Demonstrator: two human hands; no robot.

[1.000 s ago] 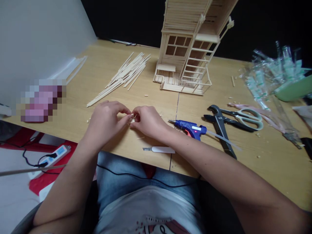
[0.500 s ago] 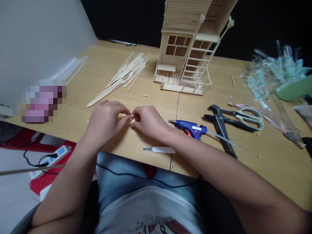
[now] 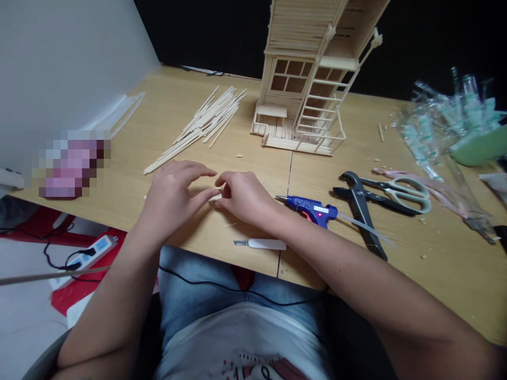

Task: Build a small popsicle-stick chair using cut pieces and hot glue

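Note:
A small piece made of short pale wooden sticks (image 3: 215,198) sits between my hands, just above or on the table; part of it is hidden by fingers. My right hand (image 3: 245,198) pinches its right end between thumb and fingers. On the other side, my left hand (image 3: 170,187) has its thumb and forefinger spread apart, with the thumb tip close to the piece; whether it touches I cannot tell. Behind my left hand lies a loose pile of thin wooden sticks (image 3: 216,116). A white-handled craft knife (image 3: 265,244) rests near the table's front edge.
A stick-built model house (image 3: 293,79) stands at the back. Right of my hands lie a blue glue gun (image 3: 311,208) with its red light on, black cutters (image 3: 360,211) and scissors (image 3: 407,195). Clear plastic wrappers (image 3: 443,116) heap up farther right. A power strip (image 3: 91,253) sits below left.
My left thumb and forefinger have parted from their pinch around the small wooden piece. My right hand stays at the piece, which has tipped lower. The view has shifted slightly.

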